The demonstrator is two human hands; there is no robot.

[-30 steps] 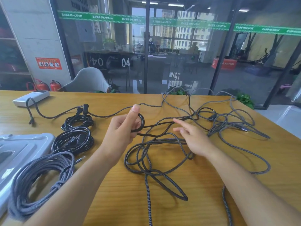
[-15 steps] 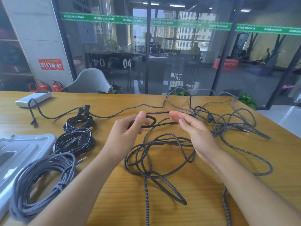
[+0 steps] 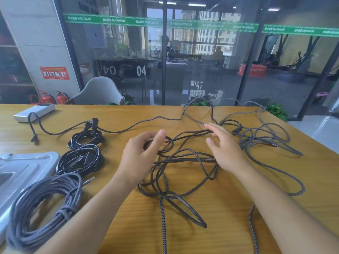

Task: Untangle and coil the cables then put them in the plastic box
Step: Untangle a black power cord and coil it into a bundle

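A dark braided cable point(image 3: 180, 162) lies in loose tangled loops on the middle of the wooden table point(image 3: 201, 226). My left hand point(image 3: 141, 156) pinches a small coil of this cable between thumb and fingers. My right hand point(image 3: 222, 147) is beside it with fingers spread, its fingertips touching the strand that runs from the coil. A grey braided cable point(image 3: 271, 143) sprawls in loops to the right. At the left lie two coiled black cables point(image 3: 80, 160) and a tied grey coil point(image 3: 44, 211). The grey plastic box point(image 3: 22, 169) sits at the left edge.
A white power bank point(image 3: 34, 112) lies at the far left of the table with a thin cable point(image 3: 128, 127) running across the back. A grey chair point(image 3: 99, 92) and a glass wall stand behind the table. The table's right edge slants close to the grey cable.
My right hand has moved from the table up to the strand by the coil and opened its fingers. My left hand keeps holding the small coil, now a little higher.
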